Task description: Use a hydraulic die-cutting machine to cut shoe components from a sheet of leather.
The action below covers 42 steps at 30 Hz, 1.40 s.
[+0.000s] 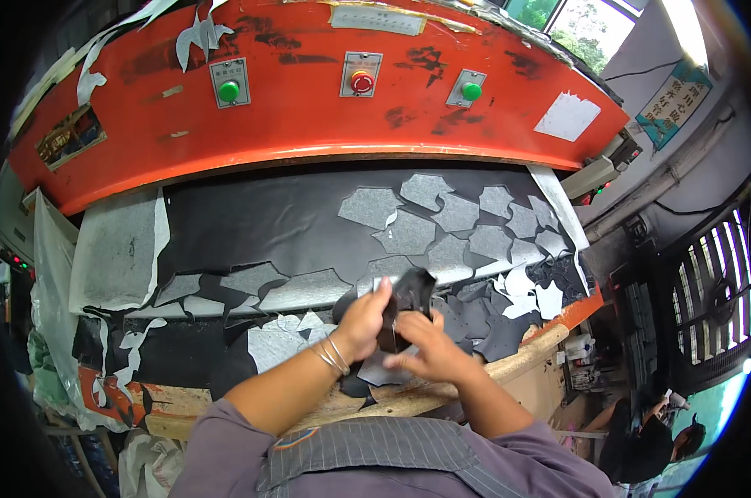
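Both of my hands meet above the front edge of a work bed. Between them is a black, flat-sided object (413, 290) with a shiny face; blur hides its exact kind. My left hand (365, 322) is closed round its left side, thumb upward. Lower right, my right hand (429, 347) has its fingers bent against it. Behind them lies a black sheet of leather-like material (251, 216), with several curved cut-outs along its right side and front that show a grey-white backing (404, 232). Loose black cut pieces (475, 319) are heaped just right of my hands.
An orange-red press beam (292, 124) spans the back, with two green buttons (229, 91) and a red knob (361, 81). White scraps (521, 286) and grey offcuts (276, 344) litter the front. Clear plastic (56, 290) hangs left. Another person (641, 440) is at lower right.
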{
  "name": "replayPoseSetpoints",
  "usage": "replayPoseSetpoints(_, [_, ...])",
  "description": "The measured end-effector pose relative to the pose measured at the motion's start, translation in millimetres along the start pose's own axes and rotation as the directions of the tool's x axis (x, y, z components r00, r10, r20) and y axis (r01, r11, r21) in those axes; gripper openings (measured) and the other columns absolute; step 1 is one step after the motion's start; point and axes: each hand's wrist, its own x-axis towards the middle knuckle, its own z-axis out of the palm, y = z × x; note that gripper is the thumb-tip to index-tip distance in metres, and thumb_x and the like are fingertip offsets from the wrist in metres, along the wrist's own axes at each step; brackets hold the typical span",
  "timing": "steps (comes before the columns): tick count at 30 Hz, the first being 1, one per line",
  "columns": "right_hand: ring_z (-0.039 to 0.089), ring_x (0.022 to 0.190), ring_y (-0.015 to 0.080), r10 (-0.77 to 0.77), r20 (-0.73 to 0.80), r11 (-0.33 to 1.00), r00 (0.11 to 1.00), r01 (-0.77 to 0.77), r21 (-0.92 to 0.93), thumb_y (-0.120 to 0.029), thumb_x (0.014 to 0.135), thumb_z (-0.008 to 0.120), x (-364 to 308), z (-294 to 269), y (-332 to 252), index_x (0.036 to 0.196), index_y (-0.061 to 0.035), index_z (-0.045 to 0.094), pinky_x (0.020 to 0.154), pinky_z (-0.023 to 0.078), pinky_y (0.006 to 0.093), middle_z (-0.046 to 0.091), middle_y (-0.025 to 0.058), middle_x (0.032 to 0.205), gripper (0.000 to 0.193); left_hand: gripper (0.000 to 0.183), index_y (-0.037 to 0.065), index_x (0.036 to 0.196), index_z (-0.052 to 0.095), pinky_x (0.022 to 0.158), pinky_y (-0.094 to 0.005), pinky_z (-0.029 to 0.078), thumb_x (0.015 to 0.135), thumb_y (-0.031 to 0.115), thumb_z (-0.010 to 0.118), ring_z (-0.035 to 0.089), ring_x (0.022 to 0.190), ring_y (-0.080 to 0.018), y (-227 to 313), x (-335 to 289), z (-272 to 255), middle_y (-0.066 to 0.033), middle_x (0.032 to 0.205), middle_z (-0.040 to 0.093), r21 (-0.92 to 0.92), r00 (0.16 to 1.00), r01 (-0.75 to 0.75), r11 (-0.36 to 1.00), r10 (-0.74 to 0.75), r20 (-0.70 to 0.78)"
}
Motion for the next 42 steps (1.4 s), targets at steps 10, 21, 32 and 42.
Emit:
replayPoseSetpoints(10, [0.057,0.099,0.0257,0.11,0.149,0.927,0.983,-0.156,0.341,-0.023,0.092,0.058,-0.9,-0.5,-26.4,0.092,-0.004,0.059,0.105,0.027,0.045,0.062,0.0098,0.096,0.019,0.033,-0.004,0.115,0.056,0.075,-0.0311,0.054,0.1,0.025,0.049,0.067,0.088,-0.02,17.9,-112.6,-74.0,-0.01,0.094,0.068,0.753,0.934,-0.023,0.658,0.282,-0.218])
replayPoseSetpoints(21, [0.055,0.111,0.0285,-0.421,0.189,0.834,0.887,0.46,-0.303,-0.016,0.078,0.063,147.0,4.3,82.9,0.089,-0.0032,0.064,0.1,0.04,0.041,0.064,0.0127,0.103,0.017,0.101,-0.005,0.143,0.03,0.11,-0.045,0.029,0.068,0.039,0.082,0.039,0.13,-0.0383,90.4,-57.1,-76.0,-0.025,0.139,0.043,0.982,0.726,0.056,-0.181,0.682,0.084])
replayPoseSetpoints(32, [0.05,0.12,0.0289,0.123,-0.273,0.982,0.954,-0.158,-0.107,-0.033,0.077,0.074,128.1,22.3,102.3,0.126,-0.0091,0.058,0.102,0.029,0.0445,0.061,0.0152,0.122,0.057,0.102,-0.002,0.138,0.039,0.102,-0.0439,0.037,0.06,0.041,0.086,0.049,0.119,-0.0351,79.5,11.3,-89.4,-0.0208,0.125,0.055,0.931,0.543,0.222,-0.29,0.83,0.129])
replayPoseSetpoints(42, [0.056,0.111,0.03,0.089,-0.352,0.979,0.932,-0.148,-0.143,-0.031,0.074,0.076,127.3,28.5,104.2,0.118,-0.0063,0.063,0.1,0.035,0.0425,0.064,0.0144,0.116,0.053,0.087,0.005,0.134,0.05,0.101,-0.0415,0.039,0.06,0.029,0.088,0.051,0.118,-0.0334,84.0,10.8,-96.0,-0.0173,0.124,0.059,0.973,0.541,0.159,-0.167,0.839,0.056])
